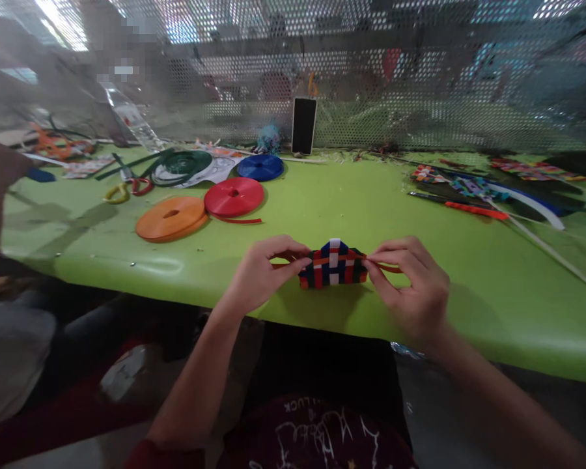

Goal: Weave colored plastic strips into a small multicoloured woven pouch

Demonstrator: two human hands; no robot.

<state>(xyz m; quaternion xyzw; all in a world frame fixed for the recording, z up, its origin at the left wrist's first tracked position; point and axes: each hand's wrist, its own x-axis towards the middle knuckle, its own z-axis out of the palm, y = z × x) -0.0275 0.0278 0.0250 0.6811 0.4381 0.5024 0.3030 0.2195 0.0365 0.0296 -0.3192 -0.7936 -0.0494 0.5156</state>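
The woven piece (333,265), a small panel of interlaced red, blue, white and orange strips, stands on edge near the front rim of the green table (322,202), directly in front of the person.

The left hand (258,277) is at 9 o'clock of the panel. Its thumb and forefinger are pressed together on the panel's left edge. The right hand (413,293) is at 3 o'clock and pinches the right edge in the same way, its remaining fingers curled. An orange strip (389,268) runs out of the panel under the right fingers.

Items around the panel:
- At 10 o'clock, near: a red spool (234,197) with a loose tail of strip.
- Further out at 10 o'clock: an orange spool (171,217), touching or just beside the red one.
- At 11 o'clock: a blue spool (260,167), and beyond it a green spool (183,163) with scissors (127,189) beside it.
- At 12 o'clock, well apart: a dark phone (304,125) standing upright against the perforated screen (420,78).
- At 2 o'clock: an orange-handled tool (473,210), long white strips (547,247) and more coloured woven work (537,170), blurred.
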